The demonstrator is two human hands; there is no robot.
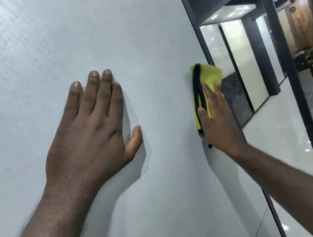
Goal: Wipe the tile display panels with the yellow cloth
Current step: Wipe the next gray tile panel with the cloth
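Observation:
A large pale grey tile display panel [143, 42] fills most of the head view. My left hand [93, 129] lies flat against it near the middle, fingers straight and spread. Near the panel's right edge, my right hand [217, 119] presses a folded yellow cloth [210, 74] with black trim against the surface, fingers straight over the cloth. The lower part of the cloth is hidden under that hand.
A dark metal frame [196, 27] borders the panel on the right. Beyond it stand more tile panels [240, 61] in white and dark stone, a glossy light floor [281, 140], a dark post [291, 85] and wooden furniture [307, 58] farther back.

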